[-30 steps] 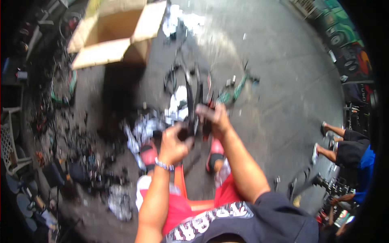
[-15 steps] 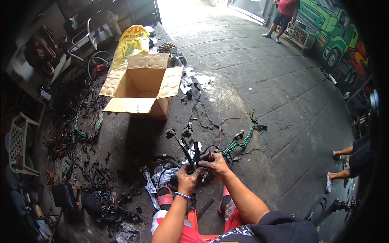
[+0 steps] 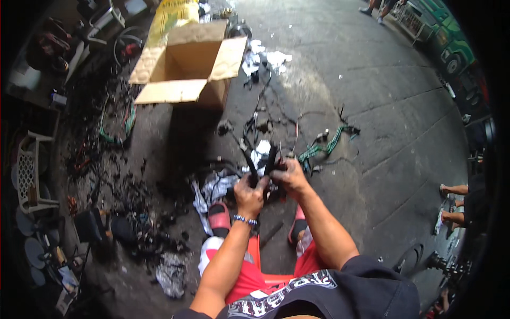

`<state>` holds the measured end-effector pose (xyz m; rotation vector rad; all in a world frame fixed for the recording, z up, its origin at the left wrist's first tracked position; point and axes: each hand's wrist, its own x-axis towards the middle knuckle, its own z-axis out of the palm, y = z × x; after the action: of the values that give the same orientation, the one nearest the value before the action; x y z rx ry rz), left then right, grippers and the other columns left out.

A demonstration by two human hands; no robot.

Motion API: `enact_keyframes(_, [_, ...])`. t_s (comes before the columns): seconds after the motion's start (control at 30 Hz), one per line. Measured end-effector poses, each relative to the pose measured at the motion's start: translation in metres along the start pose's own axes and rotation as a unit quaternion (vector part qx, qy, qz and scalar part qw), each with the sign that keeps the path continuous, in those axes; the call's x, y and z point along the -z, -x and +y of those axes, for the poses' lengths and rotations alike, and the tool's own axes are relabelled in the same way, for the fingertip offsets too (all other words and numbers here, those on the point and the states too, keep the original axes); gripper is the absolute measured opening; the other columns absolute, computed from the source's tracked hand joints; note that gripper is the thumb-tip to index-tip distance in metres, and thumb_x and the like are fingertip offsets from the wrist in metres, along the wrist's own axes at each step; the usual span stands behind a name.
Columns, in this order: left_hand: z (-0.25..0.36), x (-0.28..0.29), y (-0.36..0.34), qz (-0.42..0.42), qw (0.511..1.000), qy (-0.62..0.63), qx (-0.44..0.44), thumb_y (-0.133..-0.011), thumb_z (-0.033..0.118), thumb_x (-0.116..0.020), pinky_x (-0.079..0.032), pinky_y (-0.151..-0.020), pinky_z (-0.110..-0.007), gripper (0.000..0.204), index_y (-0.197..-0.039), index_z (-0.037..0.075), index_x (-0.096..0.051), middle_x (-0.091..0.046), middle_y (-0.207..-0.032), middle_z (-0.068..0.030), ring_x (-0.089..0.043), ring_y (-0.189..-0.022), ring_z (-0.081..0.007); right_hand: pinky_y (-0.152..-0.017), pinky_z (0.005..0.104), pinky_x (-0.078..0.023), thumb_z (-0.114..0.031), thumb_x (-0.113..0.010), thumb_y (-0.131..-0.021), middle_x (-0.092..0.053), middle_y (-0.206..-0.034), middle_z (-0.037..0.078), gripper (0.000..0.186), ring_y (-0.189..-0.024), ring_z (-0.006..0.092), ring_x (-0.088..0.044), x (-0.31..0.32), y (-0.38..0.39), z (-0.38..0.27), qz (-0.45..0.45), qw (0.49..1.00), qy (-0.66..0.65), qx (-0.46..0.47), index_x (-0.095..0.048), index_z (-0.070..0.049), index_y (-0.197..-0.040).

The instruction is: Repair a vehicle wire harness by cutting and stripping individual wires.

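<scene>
In front of my knees, both hands work on a wiring harness with thick black-sheathed branches (image 3: 271,156). My left hand (image 3: 249,195) has its fingers closed around the lower ends of these branches. My right hand (image 3: 290,179) pinches close beside it, thumb toward the sheathing. A small dark reddish item (image 3: 281,164) shows at its fingertips, too blurred to name. Dark connectors (image 3: 225,127) stick out at the far end of one branch. A bundle of green wires (image 3: 330,146) spreads over the floor to the right. Crumpled silvery sheeting (image 3: 218,187) lies under the harness on the left.
An open cardboard box (image 3: 174,91) stands ahead, left of centre, before a yellow sack (image 3: 171,18). Black scraps (image 3: 130,207) litter the floor at left, near a white plastic chair (image 3: 33,173). Another person's legs (image 3: 454,204) show at the right edge.
The view has tipped down, so box, harness and hands sit higher in the picture. Both hands keep their hold on the harness, close together.
</scene>
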<state>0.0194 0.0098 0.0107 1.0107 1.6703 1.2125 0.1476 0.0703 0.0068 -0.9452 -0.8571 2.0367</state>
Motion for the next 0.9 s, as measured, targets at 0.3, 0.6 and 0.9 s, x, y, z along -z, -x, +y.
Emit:
enact_keyframes(0.3, [-0.005,0.008,-0.011,-0.218,0.93,0.258,0.147,-0.08,0.016,-0.06,-0.041,-0.077,-0.026,0.025,-0.098,0.0,-0.058,-0.061,-0.093,-0.0047,-0.055,-0.082,-0.0129,-0.043,0.0251,-0.04,-0.003,-0.061,-0.07,-0.05,-0.058,0.0,0.01,-0.046,0.0099,-0.047,0.0,-0.004,-0.002,0.135,0.986,-0.08,-0.055,-0.056,-0.003,-0.078])
enact_keyframes(0.6, [-0.017,0.005,-0.008,-0.105,0.923,0.332,0.161,-0.088,0.015,-0.05,-0.045,-0.068,-0.03,0.019,-0.09,-0.005,-0.049,-0.053,-0.076,-0.0068,-0.054,-0.069,-0.0178,-0.043,0.0187,-0.039,0.0,-0.059,-0.074,-0.054,-0.074,0.003,0.027,-0.051,0.0072,-0.047,-0.006,0.001,0.0,0.235,0.961,-0.114,-0.094,-0.047,-0.007,-0.098])
enact_keyframes(0.9, [-0.018,0.004,-0.011,-0.027,0.91,0.372,0.181,-0.088,0.018,-0.052,-0.044,-0.056,-0.021,0.02,-0.09,-0.001,-0.053,-0.058,-0.074,-0.0059,-0.053,-0.06,-0.0108,-0.07,0.0299,-0.044,-0.011,-0.063,-0.074,-0.059,-0.088,0.008,0.033,-0.077,0.0173,-0.055,-0.002,0.002,0.02,0.092,0.916,0.382,0.088,-0.055,-0.001,-0.105])
